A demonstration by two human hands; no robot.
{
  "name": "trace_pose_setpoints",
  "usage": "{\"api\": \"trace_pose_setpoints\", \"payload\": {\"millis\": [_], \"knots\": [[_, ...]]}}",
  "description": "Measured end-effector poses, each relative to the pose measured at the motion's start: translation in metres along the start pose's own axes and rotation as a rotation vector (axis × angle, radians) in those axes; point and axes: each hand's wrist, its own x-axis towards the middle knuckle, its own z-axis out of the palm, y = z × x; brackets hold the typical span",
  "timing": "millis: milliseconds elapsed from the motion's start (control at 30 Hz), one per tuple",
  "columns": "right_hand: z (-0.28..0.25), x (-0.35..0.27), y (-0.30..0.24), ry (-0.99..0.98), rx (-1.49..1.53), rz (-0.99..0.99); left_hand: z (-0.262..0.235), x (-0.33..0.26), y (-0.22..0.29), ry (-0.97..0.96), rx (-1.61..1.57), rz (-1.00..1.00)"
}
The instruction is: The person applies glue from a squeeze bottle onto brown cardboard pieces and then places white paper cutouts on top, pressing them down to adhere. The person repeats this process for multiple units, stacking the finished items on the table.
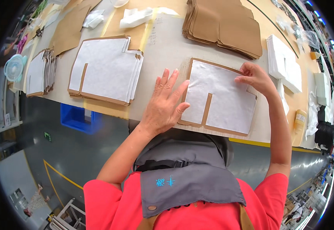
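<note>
Slotted brown panel (226,97), white-topped, flat

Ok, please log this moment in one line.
white-faced panel: on table | left hand: open, left edge | right hand: upper right corner

The right hand (258,78) covers a bit of the white panel (228,94) near its top right corner, and some of its fingers hide behind others. The left hand (161,105) covers small bits of the panel's left edge. The table (163,51) hides part of the blue bin (75,124). The brown stack (228,23) is cut off at the top, the red shirt (109,203) at the bottom. A far-off person (36,201) at lower left looks tiny and blurry.
</note>
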Motion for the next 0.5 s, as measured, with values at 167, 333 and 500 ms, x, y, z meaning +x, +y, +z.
{"api": "trace_pose_setpoints", "payload": {"millis": [167, 333, 500], "knots": [[0.009, -0.037, -0.012, 0.033, -0.022, -0.025, 0.003, -0.002, -0.008, 0.150, -0.127, -0.053], [0.013, -0.109, -0.059, 0.251, -0.011, -0.187, -0.001, 0.004, 0.000, 0.244, -0.432, -0.152], [-0.003, -0.131, -0.071, 0.274, 0.238, -0.104, 0.004, 0.011, 0.015, 0.175, -1.278, -0.419]]}}
